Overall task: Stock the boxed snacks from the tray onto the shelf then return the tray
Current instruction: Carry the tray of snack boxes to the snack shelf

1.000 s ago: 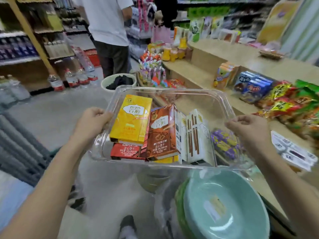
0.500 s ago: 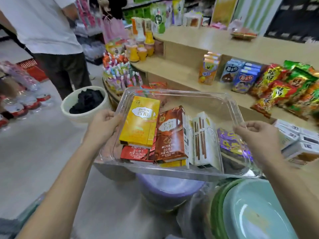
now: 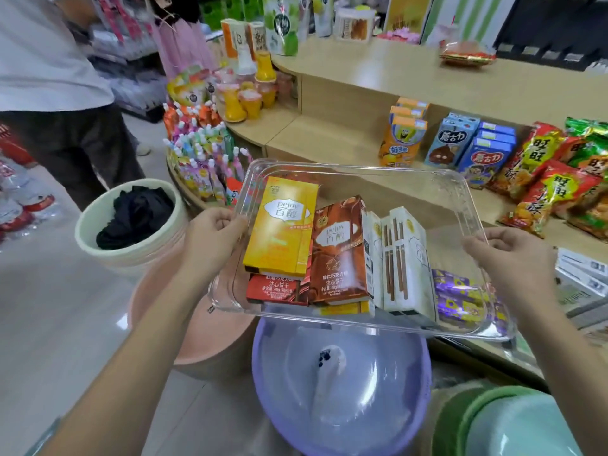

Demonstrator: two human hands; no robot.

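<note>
A stepped light-wood shop shelf (image 3: pixel 345 133) carried snack bags and cartons behind the clear rectangular plastic tray (image 3: pixel 388 179). The left hand (image 3: pixel 210 235) clasped the tray's left rim, and the right hand (image 3: pixel 506 258) pinched its right rim. Inside the tray lay a yellow snack box (image 3: pixel 279 232), a brown snack box (image 3: pixel 340 251) and a white snack box (image 3: pixel 404 258). Below the tray sat a lilac plastic basin (image 3: pixel 342 390).

A purple basin (image 3: pixel 342 383) sits beside a pink one (image 3: pixel 210 340), near a cream bucket (image 3: pixel 131 248) of black cloth (image 3: pixel 135 215).
</note>
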